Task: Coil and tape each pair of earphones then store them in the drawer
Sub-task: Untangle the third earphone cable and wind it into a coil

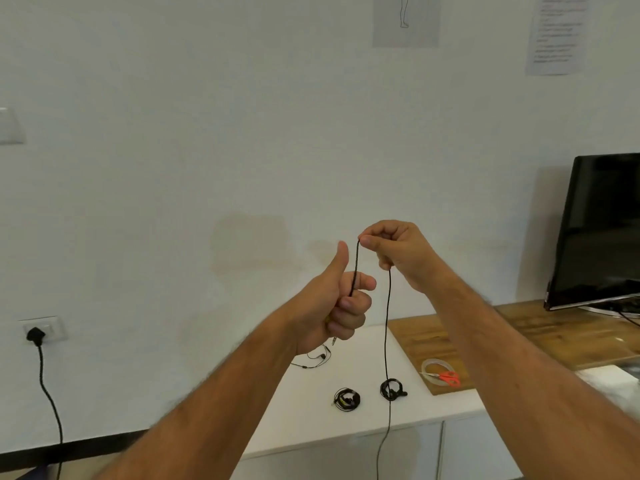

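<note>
A black earphone cable is held up in front of the wall. My left hand grips one end in a fist with the thumb up. My right hand pinches the cable just above and to the right. From there the cable hangs straight down past the white cabinet top and out of the bottom of the frame. Two coiled black earphone pairs lie on the cabinet top. A third, uncoiled pair lies behind my left wrist. The drawer is not visible.
A roll of clear tape and orange-handled scissors lie on a wooden board at the right. A dark monitor stands at the far right. A black plug sits in a wall socket at the left.
</note>
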Tool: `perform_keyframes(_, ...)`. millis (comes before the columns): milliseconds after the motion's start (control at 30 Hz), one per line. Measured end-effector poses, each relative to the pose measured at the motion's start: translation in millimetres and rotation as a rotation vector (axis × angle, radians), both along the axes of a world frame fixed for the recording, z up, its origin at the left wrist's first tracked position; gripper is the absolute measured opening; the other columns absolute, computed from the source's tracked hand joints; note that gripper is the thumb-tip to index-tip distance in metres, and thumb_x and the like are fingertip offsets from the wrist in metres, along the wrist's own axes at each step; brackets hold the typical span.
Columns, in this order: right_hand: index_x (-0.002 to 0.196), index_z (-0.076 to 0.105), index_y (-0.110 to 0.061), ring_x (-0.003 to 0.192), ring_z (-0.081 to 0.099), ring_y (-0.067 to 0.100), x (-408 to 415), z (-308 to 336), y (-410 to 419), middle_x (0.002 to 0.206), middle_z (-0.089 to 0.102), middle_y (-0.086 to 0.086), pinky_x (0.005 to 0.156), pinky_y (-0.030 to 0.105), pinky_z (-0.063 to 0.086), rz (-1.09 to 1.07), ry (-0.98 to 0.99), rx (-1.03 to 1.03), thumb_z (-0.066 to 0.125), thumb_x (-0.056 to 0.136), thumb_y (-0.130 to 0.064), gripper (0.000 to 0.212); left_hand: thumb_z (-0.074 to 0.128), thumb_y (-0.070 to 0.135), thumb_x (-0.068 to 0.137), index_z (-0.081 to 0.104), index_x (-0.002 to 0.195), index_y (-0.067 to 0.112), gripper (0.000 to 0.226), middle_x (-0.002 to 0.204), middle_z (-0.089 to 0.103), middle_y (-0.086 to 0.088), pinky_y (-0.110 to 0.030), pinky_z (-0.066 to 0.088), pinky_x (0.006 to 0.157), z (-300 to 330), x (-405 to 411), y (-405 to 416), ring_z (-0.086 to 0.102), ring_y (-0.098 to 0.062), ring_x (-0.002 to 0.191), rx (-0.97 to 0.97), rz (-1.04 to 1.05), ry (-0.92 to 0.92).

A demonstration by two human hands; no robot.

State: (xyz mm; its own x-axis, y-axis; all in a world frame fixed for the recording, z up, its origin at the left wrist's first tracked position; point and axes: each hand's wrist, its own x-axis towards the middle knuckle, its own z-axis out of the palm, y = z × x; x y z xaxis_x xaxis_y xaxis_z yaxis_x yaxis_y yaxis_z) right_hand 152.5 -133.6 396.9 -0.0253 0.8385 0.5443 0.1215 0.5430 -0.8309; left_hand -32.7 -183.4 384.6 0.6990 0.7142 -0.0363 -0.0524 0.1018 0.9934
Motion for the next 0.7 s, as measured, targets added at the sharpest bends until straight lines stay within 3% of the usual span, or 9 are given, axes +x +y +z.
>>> perform_keyframes(200,0.079,0.071,-0.012,0.044,0.036,0.013,-7,-7,2,0.048,0.048,-0.008,0.045,0.024,0.035,-0.03,0.139,0.045,0.068,0.088,-0.008,0.01,0.022,0.076,0.087,0.043,0.095,0.014,0.066,0.056,0.023,0.006,-0.02,0.009,0.044,-5,13,-6,0.014,-0.006,0.044,-0.093,0.057,-0.04)
perform_keyframes(333,0.078,0.072,-0.014,0.044,0.036,0.013,-8,-12,4,0.051,0.05,-0.004,0.045,0.024,0.034,-0.034,0.14,0.047,0.069,0.088,-0.008,0.012,0.023,0.075,0.088,0.043,0.087,0.016,0.063,0.054,0.024,0.006,-0.019,0.008,0.044,-12,18,-7,0.015,-0.005,0.042,-0.157,0.075,-0.085)
perform_keyframes(467,0.075,0.073,-0.02,0.061,0.049,0.024,-9,-40,4,0.069,0.058,0.016,0.062,0.036,0.041,0.032,0.084,-0.062,0.068,0.086,-0.013,0.014,0.022,0.069,0.092,0.041,0.078,0.019,0.055,0.052,0.024,0.007,-0.02,0.008,0.042,-2,28,-11,0.015,-0.005,0.041,-0.032,0.084,-0.11)
perform_keyframes(533,0.07,0.071,-0.027,0.068,0.049,0.026,-15,-60,1,0.07,0.059,0.011,0.066,0.038,0.04,0.092,0.036,-0.152,0.063,0.082,-0.017,0.018,0.023,0.064,0.095,0.04,0.077,0.019,0.051,0.052,0.024,0.007,-0.019,0.007,0.042,5,32,-7,0.014,-0.005,0.041,0.011,0.115,-0.15)
perform_keyframes(633,0.067,0.064,-0.012,0.052,0.036,0.022,-24,-85,-12,0.056,0.045,0.006,0.053,0.035,0.029,0.126,0.027,-0.178,0.061,0.086,-0.016,0.019,0.026,0.058,0.099,0.042,0.076,0.018,0.048,0.053,0.025,0.007,-0.022,0.008,0.043,10,31,2,0.013,-0.006,0.043,0.052,0.163,-0.185)
perform_keyframes(700,0.067,0.063,-0.014,0.046,0.033,0.02,-28,-98,-26,0.054,0.042,0.007,0.049,0.035,0.026,0.143,0.01,-0.17,0.06,0.094,-0.016,0.027,0.026,0.055,0.1,0.041,0.076,0.019,0.046,0.054,0.026,0.007,-0.023,0.008,0.045,10,28,7,0.014,-0.007,0.045,0.08,0.199,-0.184)
